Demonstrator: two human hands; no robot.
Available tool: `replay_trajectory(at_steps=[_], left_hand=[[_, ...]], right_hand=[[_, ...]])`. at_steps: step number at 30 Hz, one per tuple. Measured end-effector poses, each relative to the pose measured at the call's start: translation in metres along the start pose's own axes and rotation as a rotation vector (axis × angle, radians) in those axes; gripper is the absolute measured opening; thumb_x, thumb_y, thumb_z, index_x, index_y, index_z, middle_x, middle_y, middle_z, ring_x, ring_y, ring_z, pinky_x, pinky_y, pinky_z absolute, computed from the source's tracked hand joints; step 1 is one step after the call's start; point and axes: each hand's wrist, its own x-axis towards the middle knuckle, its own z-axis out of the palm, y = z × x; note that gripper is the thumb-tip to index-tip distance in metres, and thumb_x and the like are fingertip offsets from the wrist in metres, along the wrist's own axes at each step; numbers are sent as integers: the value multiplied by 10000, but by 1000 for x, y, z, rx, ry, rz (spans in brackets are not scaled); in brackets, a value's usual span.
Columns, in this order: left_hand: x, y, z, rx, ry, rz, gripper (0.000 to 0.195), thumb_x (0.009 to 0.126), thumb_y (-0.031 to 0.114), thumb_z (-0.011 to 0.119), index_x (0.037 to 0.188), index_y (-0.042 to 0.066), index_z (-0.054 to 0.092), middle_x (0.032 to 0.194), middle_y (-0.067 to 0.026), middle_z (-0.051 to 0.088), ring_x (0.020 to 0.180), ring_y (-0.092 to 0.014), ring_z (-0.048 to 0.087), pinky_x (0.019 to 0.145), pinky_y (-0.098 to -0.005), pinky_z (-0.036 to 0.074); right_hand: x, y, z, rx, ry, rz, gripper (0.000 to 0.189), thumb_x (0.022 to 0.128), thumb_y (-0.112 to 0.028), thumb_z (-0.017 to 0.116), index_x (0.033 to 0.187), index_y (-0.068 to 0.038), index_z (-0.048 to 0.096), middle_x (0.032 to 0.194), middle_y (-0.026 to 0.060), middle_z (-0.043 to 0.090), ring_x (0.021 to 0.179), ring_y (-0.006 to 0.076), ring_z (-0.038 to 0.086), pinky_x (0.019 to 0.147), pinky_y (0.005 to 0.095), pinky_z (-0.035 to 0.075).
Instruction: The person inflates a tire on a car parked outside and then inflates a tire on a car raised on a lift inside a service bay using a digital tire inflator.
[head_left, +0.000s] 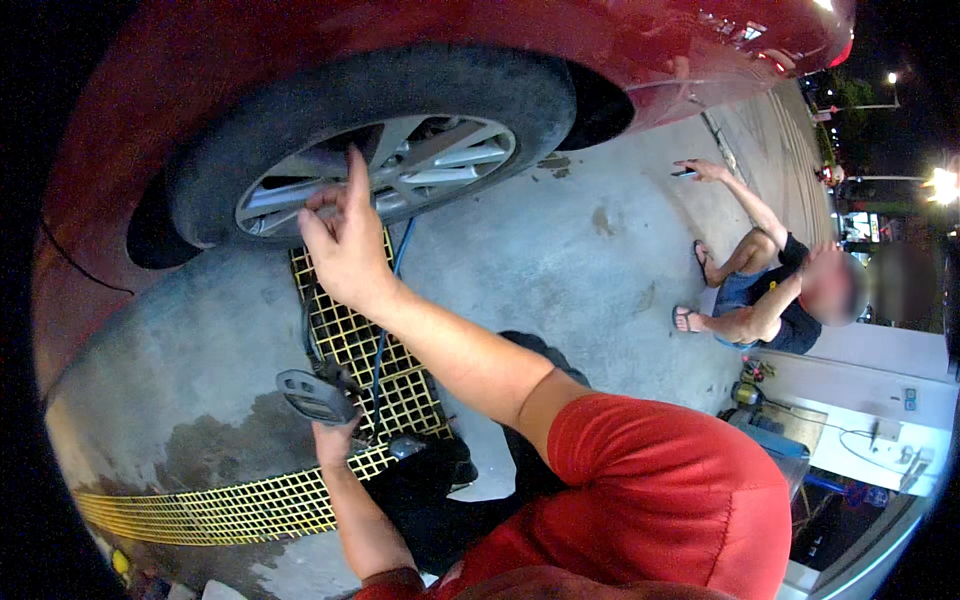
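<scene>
My right hand (346, 240) is in front of the alloy wheel (450, 154) of a red car (450, 22), its index finger extended, thumb apart and other fingers curled. It holds nothing; whether the fingertip touches the wheel cannot be told. The black tyre (360, 86) surrounds the rim. Lower down, my left hand (334, 439) grips a dark grey slotted object (315, 397), of a kind I cannot tell. Its far side merges with dark shapes over a yellow floor grating (360, 330). A blue hose (381, 352) crosses the grating.
At the right a person (780, 292) in sandals sits or squats, holding a dark phone-like object (684, 172). Another yellow grating strip (217, 506) crosses the wet concrete floor (210, 450). Equipment with cables (877, 442) stands by the wall at the lower right.
</scene>
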Motion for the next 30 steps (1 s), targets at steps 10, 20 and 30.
replay_trajectory(at_steps=[10,20,30], left_hand=[[-89,-21,127,116,-48,79,596,799,34,672,1339,19,421,1232,-97,556,1106,-221,541,956,-355,445],[-172,167,211,157,-367,347,550,768,10,672,1296,53,526,1307,-140,554,1229,-254,521,1029,-323,393],[-222,312,233,666,-694,564,650,719,8,658,1332,161,508,1341,-166,513,1246,-329,486,1065,-366,381]], right_hand=[[-80,-14,-169,-682,-198,401,674,845,-143,640,1418,-52,298,1045,157,628,694,222,628,666,354,513],[-253,-105,-480,-1247,-747,879,540,851,-378,565,1218,19,562,1119,254,616,1049,394,583,899,428,472],[-420,-319,-548,-767,-313,1207,478,878,-284,617,1253,3,544,929,161,673,614,216,645,499,342,521]])
